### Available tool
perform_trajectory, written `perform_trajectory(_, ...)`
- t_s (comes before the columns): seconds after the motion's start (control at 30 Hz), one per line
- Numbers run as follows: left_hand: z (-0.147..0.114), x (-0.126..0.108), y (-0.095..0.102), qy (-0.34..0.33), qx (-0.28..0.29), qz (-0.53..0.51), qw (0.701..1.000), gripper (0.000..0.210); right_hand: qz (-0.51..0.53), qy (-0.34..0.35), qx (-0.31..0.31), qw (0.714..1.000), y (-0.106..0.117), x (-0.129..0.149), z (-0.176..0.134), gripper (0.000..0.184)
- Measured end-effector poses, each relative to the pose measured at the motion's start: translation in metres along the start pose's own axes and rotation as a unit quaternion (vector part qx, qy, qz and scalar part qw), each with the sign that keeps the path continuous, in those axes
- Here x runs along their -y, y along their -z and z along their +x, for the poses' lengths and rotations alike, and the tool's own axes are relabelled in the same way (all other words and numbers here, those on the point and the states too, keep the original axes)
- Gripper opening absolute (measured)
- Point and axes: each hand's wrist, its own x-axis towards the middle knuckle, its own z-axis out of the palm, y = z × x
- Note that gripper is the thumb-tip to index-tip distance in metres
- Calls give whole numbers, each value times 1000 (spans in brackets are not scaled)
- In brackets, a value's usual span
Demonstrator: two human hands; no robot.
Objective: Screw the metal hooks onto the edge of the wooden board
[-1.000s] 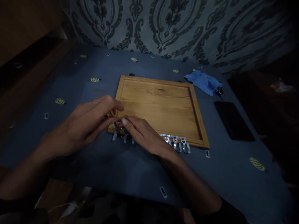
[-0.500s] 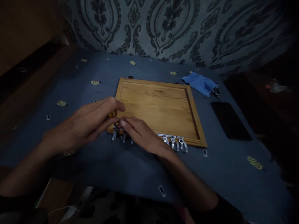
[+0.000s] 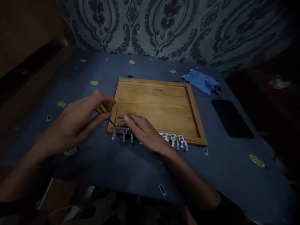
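My left hand (image 3: 82,117) is closed round a screwdriver (image 3: 102,109) with a yellow and black handle. Its thin shaft slants down to a silver metal hook (image 3: 114,132) at the near left corner of a wooden framed panel (image 3: 159,103). Over the panel's near edge lies my right hand (image 3: 142,129), its fingers loosely stretched toward the screwdriver tip, holding nothing that I can see. Several more silver hooks (image 3: 173,140) line that edge, and my right hand covers the middle ones. Whether the tip sits in a screw is too small to tell.
A blue cloth (image 3: 200,81) lies past the panel's far right corner, with a dark metallic object (image 3: 217,88) beside it. To the right rests a black phone-like slab (image 3: 232,118). The table's blue patterned cover (image 3: 131,168) meets a patterned curtain or wall covering (image 3: 168,28) behind.
My left hand has drawn back leftward with the screwdriver, baring its shaft and the left hooks. The fingertips of both hands, close together before, are now apart. My right hand has barely moved.
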Motion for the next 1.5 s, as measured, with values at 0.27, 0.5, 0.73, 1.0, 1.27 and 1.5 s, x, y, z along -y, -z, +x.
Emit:
perform_trajectory(0.27, -1, 1, -3, -11, 14, -12, 1000, 20, -3, 4, 8, 1000, 0, 2, 0, 49)
perform_trajectory(0.5, -1, 4, -4, 1, 14, -34, 999, 22, -15, 11, 17, 1000, 0, 1, 0, 45)
perform_trajectory(0.73, 3, 2, 4, -42, 62, -41, 996, 17, -6, 9, 20, 1000, 0, 1, 0, 49)
perform_trajectory(1.0, 6, 1, 13, -34, 106, -39, 993, 21, -9, 4, 30, 999, 1, 4, -1, 48)
perform_trajectory(1.27, 12, 0, 8, -21, 104, -72, 992, 18, -22, 6, 35, 999, 1, 2, -1, 49)
perform_trajectory(1.5, 17, 0, 4, -31, 104, -78, 991, 11, -32, 6, 36, 999, 3, 5, -2, 54)
